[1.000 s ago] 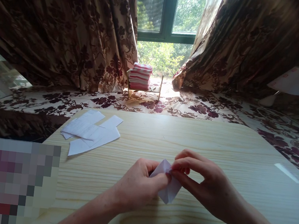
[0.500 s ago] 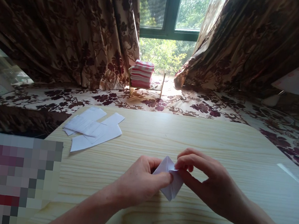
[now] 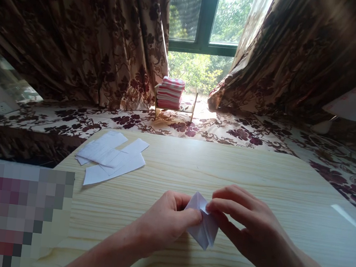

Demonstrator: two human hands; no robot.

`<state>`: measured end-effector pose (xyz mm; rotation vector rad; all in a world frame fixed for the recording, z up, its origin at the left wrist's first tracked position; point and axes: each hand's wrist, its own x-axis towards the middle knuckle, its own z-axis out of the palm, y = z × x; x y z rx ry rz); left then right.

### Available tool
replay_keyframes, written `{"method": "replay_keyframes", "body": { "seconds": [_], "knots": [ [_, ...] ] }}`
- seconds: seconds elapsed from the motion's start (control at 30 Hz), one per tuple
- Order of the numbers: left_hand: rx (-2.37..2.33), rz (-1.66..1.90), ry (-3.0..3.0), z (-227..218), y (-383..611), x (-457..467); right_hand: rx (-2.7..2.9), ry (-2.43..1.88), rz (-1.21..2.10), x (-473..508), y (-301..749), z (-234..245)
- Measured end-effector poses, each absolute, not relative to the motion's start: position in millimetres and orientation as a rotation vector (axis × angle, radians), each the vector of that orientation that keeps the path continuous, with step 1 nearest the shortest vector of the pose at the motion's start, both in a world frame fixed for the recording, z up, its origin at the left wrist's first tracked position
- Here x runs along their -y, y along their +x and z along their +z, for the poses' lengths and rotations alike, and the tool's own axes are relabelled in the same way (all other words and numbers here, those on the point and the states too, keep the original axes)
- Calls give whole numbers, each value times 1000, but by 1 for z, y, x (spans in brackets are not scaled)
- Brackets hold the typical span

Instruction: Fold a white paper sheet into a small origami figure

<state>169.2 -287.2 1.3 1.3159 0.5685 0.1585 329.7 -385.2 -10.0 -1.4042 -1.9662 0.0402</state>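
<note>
Pinching a small piece of folded white paper (image 3: 199, 231) between thumb and fingers, the left hand (image 3: 168, 218) holds it over the near middle of the table (image 3: 116, 221), thumb laid across its face. The paper is tilted, one corner pointing up, its creased layers parting at the lower end. Curled to a narrow gap, the right hand (image 3: 248, 223) touches the paper's upper right edge with its index fingertip; the thumb tip is hidden, so I cannot tell whether the two grip it. Farther off, at the table's left, loose white sheets (image 3: 112, 169) overlap, bearing faint marks too small to read. Past the far edge, on a ledge spread with floral fabric (image 3: 245, 134), stands a small rack (image 3: 194, 107) carrying a stack of folded pink-and-white striped cloths (image 3: 170, 93) at its left end. To the right is a lamp (image 3: 355, 103) with a pale shade. Behind hang patterned curtains (image 3: 88, 46), parted around a green-framed window (image 3: 203, 46), with sunlit foliage (image 3: 198, 71) outside.
</note>
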Motion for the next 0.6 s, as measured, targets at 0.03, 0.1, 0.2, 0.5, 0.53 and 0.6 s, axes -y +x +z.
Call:
{"method": "replay_keyframes", "body": {
  "seconds": [0.03,0.1,0.2,0.5,0.53,0.6],
  "knots": [
    [-568,160,1313,1,169,288,1961,-1397,44,385,329,-10],
    [-563,164,1298,1,170,289,1950,-1382,45,385,328,-9],
    [-545,187,1278,0,170,292,1916,-1372,52,385,326,-9],
    [-569,282,1165,0,171,292,1681,-1479,301,385,324,-4],
    [-573,284,1127,0,171,292,1658,-1492,336,385,324,-4],
    [-595,309,1049,-1,171,290,1608,-1523,369,387,325,-5]
  ]
}}
